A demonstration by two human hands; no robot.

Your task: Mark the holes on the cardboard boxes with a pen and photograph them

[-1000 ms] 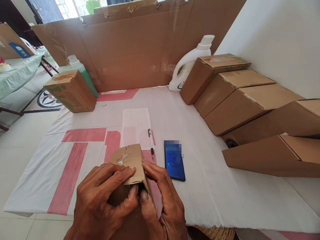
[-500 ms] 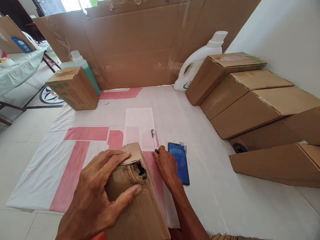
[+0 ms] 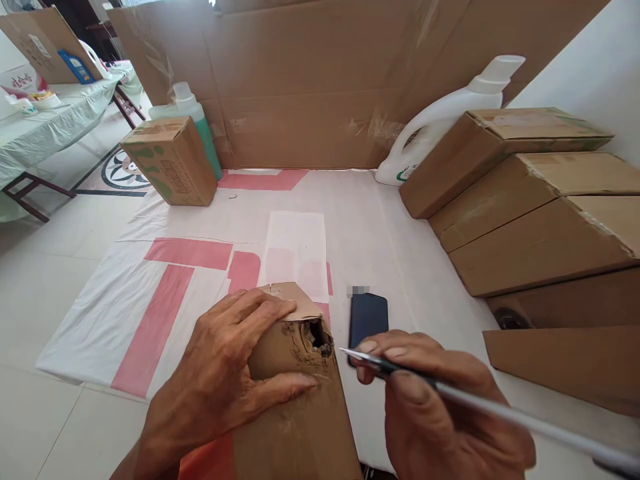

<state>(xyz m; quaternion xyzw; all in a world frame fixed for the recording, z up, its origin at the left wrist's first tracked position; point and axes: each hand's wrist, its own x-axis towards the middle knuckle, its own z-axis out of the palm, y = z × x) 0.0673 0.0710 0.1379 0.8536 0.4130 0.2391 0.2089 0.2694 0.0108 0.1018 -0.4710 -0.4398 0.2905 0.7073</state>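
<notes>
My left hand point(image 3: 235, 360) grips the near cardboard box point(image 3: 300, 427), fingers over its top edge and thumb on the side facing me. A ragged dark hole point(image 3: 318, 335) with stained, torn edges shows at that box's upper right corner. In my right hand point(image 3: 435, 400) is a pen point(image 3: 480, 407), pinched near its tip between thumb and fingers. Its metal point is just right of the hole, and I cannot tell if it touches the box. Behind my right fingers lies a phone point(image 3: 369, 317) with a dark screen. A white paper sheet point(image 3: 297, 240) lies beyond the box.
Several cardboard boxes point(image 3: 520, 240) stand along the right, beside a white jug point(image 3: 430, 133). A small box point(image 3: 175, 163) and a green liquid bottle point(image 3: 207, 143) stand at the far left. A tall cardboard panel point(image 3: 310, 87) closes the back. White cloth with red print point(image 3: 165, 313) covers the table.
My right hand has picked the pen up from the cloth and brought it near the hole. The phone's screen has gone dark. My left hand still holds the box. The view has shifted.
</notes>
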